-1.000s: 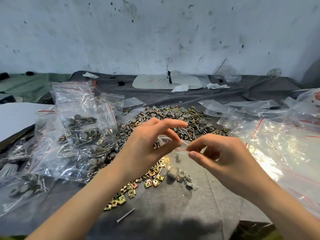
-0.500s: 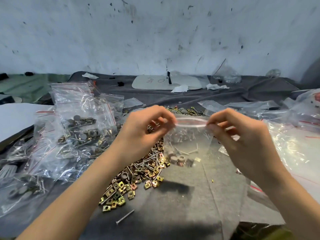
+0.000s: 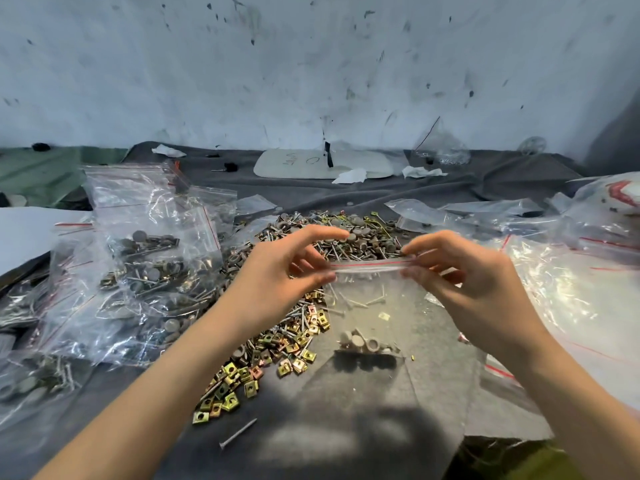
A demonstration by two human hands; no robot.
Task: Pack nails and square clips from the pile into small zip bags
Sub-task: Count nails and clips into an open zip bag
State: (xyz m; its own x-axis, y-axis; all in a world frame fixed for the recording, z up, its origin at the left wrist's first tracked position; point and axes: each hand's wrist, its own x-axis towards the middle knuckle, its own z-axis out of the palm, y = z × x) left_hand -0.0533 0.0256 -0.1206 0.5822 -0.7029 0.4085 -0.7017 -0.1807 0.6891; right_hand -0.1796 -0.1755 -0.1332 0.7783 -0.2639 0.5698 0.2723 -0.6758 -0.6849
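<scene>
Left hand [image 3: 277, 271], right hand [image 3: 464, 282]: fingers curled, both pinch zip edge of bag [image 3: 367, 306], one at each end. Bag held just right of pile [image 3: 287, 327], nails [image 3: 375, 301] inside.

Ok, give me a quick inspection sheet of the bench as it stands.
Surface: grey cloth, creased at the back.
Job's things: pile of nails and square clips mid-table; small zip bag held up, few parts inside; filled bags left; empty bags right.
Clutter: loose nail near front; paper scraps, white board at back.
Hands: left hand and right hand each pinch the bag's zip strip.
Cables: thin dark line by wall, unclear.
Surroundings: scuffed white wall; green cloth far left.
</scene>
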